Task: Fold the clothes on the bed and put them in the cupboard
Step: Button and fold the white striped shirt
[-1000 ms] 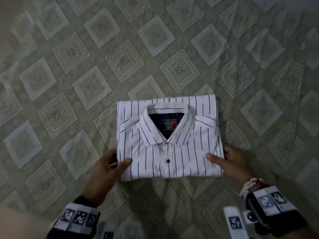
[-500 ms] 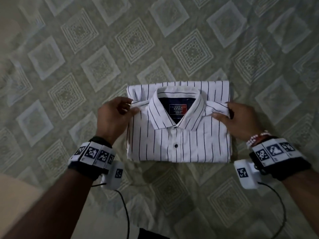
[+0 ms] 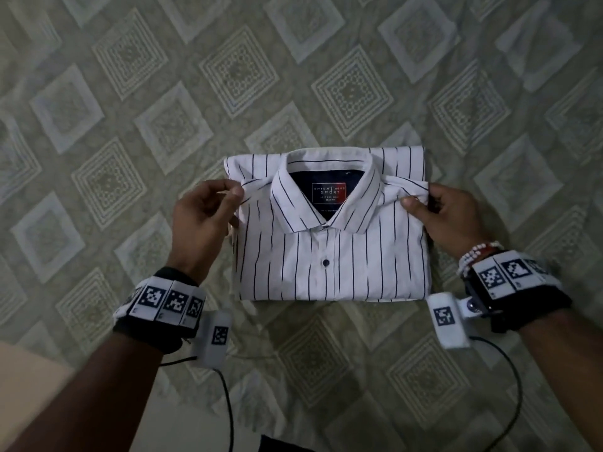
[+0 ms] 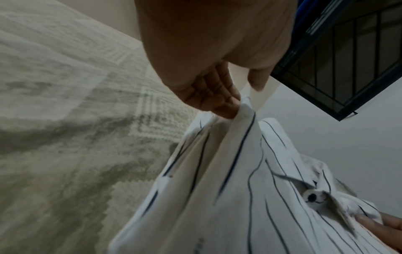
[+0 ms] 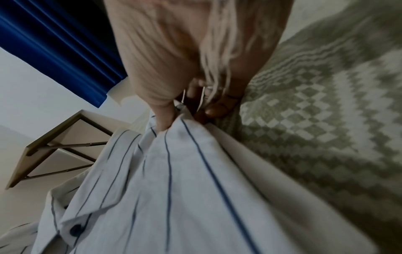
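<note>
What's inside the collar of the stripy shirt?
Inside the collar of the folded shirt is a dark lining with a label. Its small print is unreadable; the folded layers beneath are covered.

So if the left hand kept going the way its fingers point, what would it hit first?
The left hand already pinches the striped shirt at its shoulder fold; going on rightward it would likely run into the collar first, though depth is unclear.

I see both forearms reaching forward from the lower corners of the head view, each wrist wrapped in a marker band. My left hand (image 3: 204, 220) has its fingers (image 4: 219, 103) curled, pinching the shirt (image 3: 329, 252) at its left shoulder fold. My right hand (image 3: 448, 220) pinches the right shoulder fold, thumb on top, fingers tucked under.
</note>
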